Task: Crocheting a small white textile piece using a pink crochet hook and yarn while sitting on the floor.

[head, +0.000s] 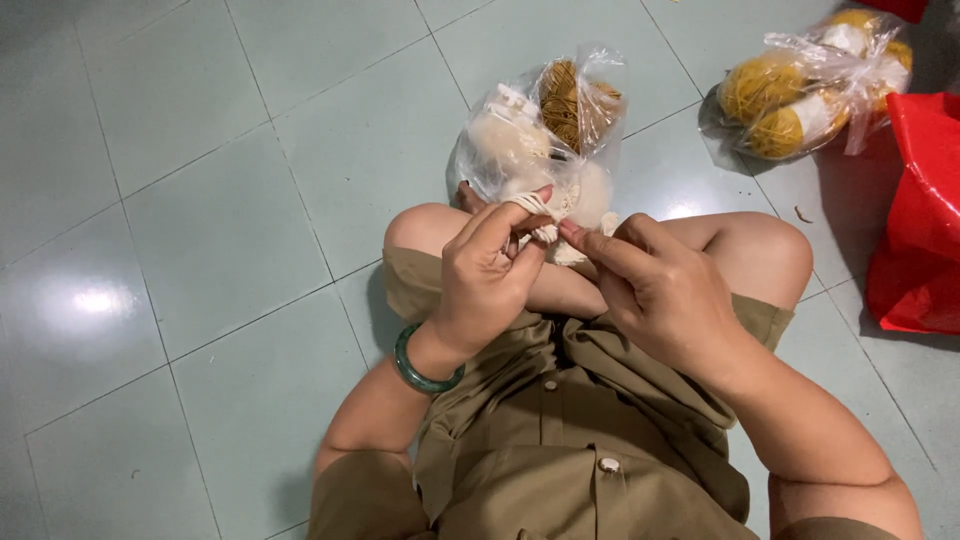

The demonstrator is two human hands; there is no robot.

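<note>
Left hand [487, 275] and right hand [655, 290] are both pinching cream cord [537, 212], fingers closed on it, just below clear yarn bag [540, 130]; second yarn bag [800, 85] lying right of it.

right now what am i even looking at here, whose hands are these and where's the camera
There is no machine here. One camera, worn on a person's head, looks down at their own two bare hands while they sit on a pale green tiled floor with bent knees.

The left hand, with a green bangle on its wrist, has cream cord wound over its fingers. The right hand meets it, its fingertips pinching at the same cord. Both hands have a closed grip on it.

Just beyond the knees lies a clear plastic bag holding cream balls of yarn and a brownish one. Farther right is a second clear bag of yellow yarn balls, and at the right edge a red plastic bag. The person wears an olive buttoned garment.
</note>
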